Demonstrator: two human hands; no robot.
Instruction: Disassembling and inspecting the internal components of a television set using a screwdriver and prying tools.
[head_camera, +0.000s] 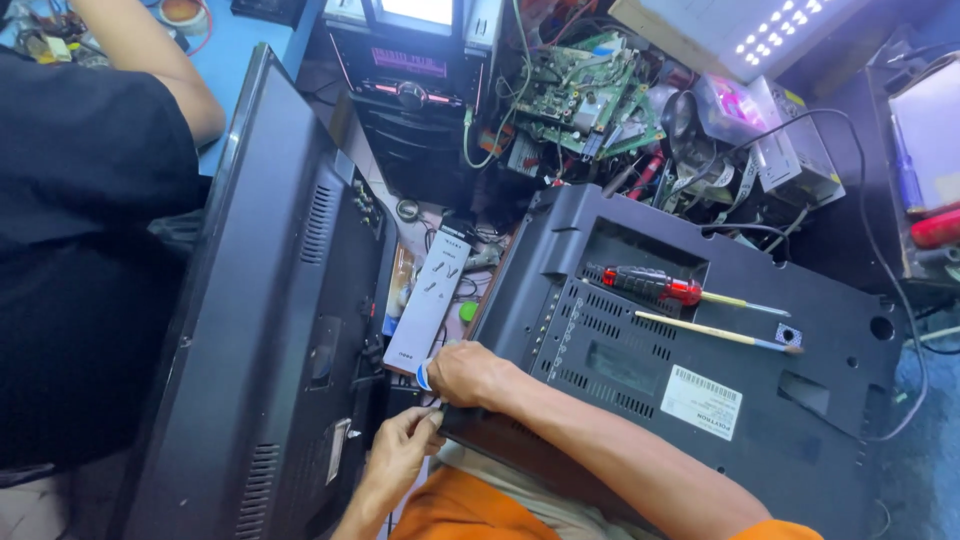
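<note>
Both hands at television back cover (700, 340) corner, right hand (468, 375) above (left hand (400, 450) below)

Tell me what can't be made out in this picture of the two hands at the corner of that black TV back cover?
- The small blue and white thing: mostly hidden under the right hand.
- Left hand fingertips: pressed against the TV back cover corner, so what they pinch, if anything, cannot be told.
- The cover's underside: faces away from the head camera.
- Second TV: its bottom is cut off by the frame edge.
</note>
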